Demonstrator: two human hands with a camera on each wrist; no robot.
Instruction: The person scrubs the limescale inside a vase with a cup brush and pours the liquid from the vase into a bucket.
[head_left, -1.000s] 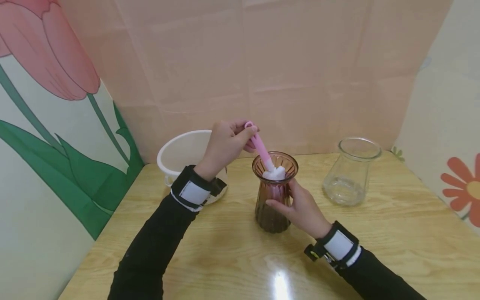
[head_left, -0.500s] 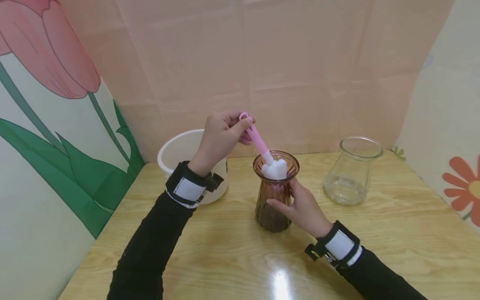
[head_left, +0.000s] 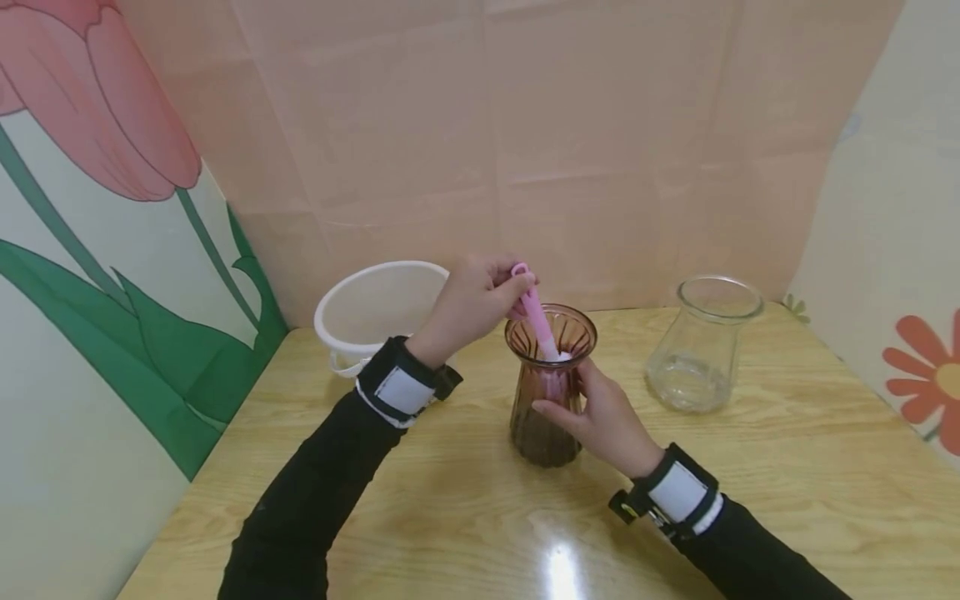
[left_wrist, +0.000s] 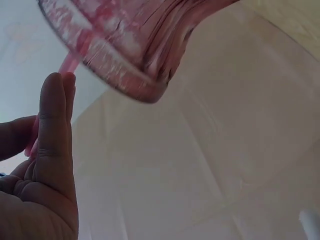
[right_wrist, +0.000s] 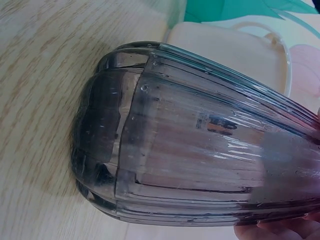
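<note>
We see a ribbed, brown-tinted glass vase (head_left: 550,387) standing upright on a glossy pale wood-grain table (head_left: 787,492): wide fluted mouth, narrow neck, bulging base that looks darker. In the right wrist view the vase (right_wrist: 200,150) fills the frame, its vertical ribs and thick rounded bottom plain to see.

The right hand (head_left: 600,417) grips the vase at the neck, thumb on the near side and fingers curled round the right side. The left hand (head_left: 472,304) sits just left of the vase rim and above it, pinching the top of a slim pink plastic brush handle (head_left: 534,307) between thumb and fingertips. The handle slants down into the vase mouth, and a white spongy head (head_left: 561,356) shows low inside the neck, mostly sunk. In the left wrist view the fingers (left_wrist: 52,130) lie along the pink handle (left_wrist: 70,64), with the vase rim (left_wrist: 125,65) just above them.

Left of the vase, behind the left wrist, stands a round white plastic tub (head_left: 367,312). Right of the vase, well apart, stands a clear smooth glass vase (head_left: 701,346) of similar flared shape, untouched. Both forearms wear black sleeves and black-and-white wrist straps.
</note>
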